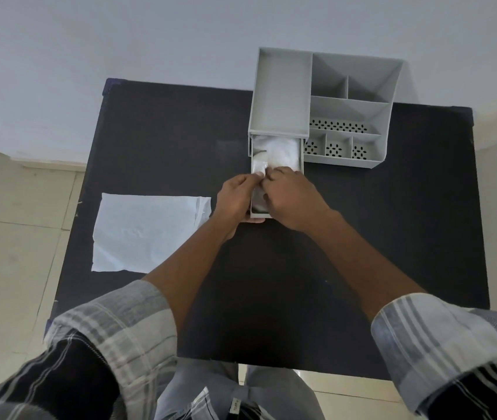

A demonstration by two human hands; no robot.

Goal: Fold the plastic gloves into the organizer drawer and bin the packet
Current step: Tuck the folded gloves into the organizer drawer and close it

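A grey desk organizer (pixel 283 95) stands at the back of the black table, its drawer (pixel 302 159) pulled out toward me. Folded clear plastic gloves (pixel 277 154) lie bunched inside the drawer. My left hand (pixel 235 198) wraps the drawer's front left corner, its fingertips pinching the plastic at the near end. My right hand (pixel 292 195) rests over the drawer's front, fingers curled onto the same plastic. Both hands meet over the gloves. A flat white packet (pixel 147 231) lies on the table to the left of my hands.
The black table (pixel 392 222) stands against a pale wall, with tiled floor on both sides. The organizer's right half holds several open compartments (pixel 347 116) with perforated bottoms. My checked sleeves fill the lower corners.
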